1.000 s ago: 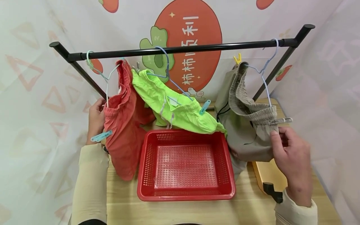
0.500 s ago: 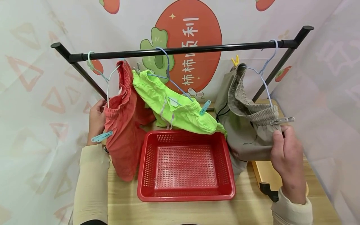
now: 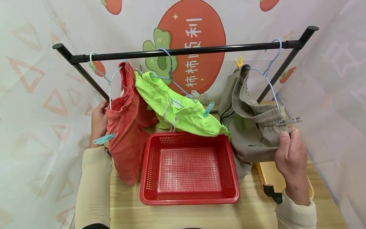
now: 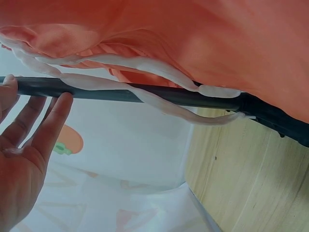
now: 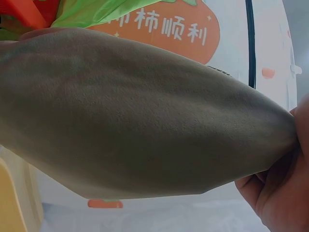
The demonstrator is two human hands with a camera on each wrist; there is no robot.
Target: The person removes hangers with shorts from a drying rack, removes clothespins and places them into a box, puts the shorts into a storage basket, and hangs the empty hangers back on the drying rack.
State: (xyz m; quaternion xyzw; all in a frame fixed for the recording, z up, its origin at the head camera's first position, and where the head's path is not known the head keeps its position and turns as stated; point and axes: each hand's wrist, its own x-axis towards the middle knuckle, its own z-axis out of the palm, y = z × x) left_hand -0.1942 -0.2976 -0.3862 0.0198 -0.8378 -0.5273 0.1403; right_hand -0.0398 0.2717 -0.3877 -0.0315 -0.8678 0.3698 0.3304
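My right hand (image 3: 292,156) pinches the grey shorts (image 3: 251,143) at the side, just below a grey clothespin (image 3: 289,121) on their elastic waistband. The shorts hang from a blue hanger (image 3: 268,71), and their cloth stretches to my fingers in the right wrist view. My left hand (image 3: 99,122) is behind the red shorts (image 3: 123,140). In the left wrist view its fingers and thumb hold the black rack post (image 4: 111,94), next to a white drawstring (image 4: 161,104). Blue clothespins (image 3: 104,139) clip the red shorts. Bright green shorts (image 3: 183,111) hang between the two.
An upright red plastic basket (image 3: 188,201) with nothing in it stands on the wooden table (image 3: 171,218) below the clothes. A black rail (image 3: 200,49) runs across above. A yellow tray (image 3: 274,178) lies under my right wrist. White printed sheeting (image 3: 34,127) encloses the sides.
My right hand has shifted slightly left and up, its fingers closing on the grey cloth. The grey waistband and its clothespin have been drawn a little to the right. My left hand stays nearly still.
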